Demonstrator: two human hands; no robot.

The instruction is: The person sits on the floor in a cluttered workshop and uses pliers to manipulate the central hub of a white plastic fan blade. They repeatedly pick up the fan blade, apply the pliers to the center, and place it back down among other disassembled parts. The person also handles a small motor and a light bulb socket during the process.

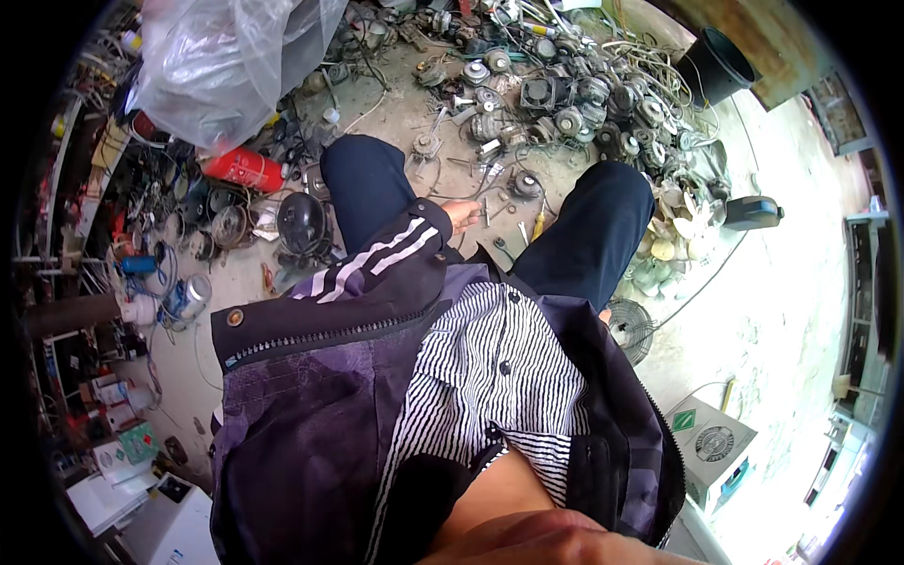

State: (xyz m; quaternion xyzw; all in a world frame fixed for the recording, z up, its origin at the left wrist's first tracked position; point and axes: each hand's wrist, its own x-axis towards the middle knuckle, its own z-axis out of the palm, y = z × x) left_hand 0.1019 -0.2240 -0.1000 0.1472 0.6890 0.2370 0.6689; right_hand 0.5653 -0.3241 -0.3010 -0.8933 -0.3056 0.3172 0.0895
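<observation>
My left hand [462,216] reaches out from the dark striped sleeve between my knees, low over the floor. Its fingers stretch to the right, and I make out nothing held in them. Just past the fingertips is a thin metal rod [486,212]. A small motor [525,185] sits farther off, and a yellow-handled screwdriver [540,224] lies near my right knee, beside a small wrench [524,232]. Of my right hand [605,316] only a sliver of skin seems to show past my thigh, next to a round wire fan guard [630,330]; its fingers are hidden.
A heap of old motors [569,121] and cables spreads ahead, with a black bucket [716,68] behind it. On the left are a clear plastic bag [221,71] and a red cylinder [247,169]. A dark jug [753,213] and a cardboard box [713,443] stand right.
</observation>
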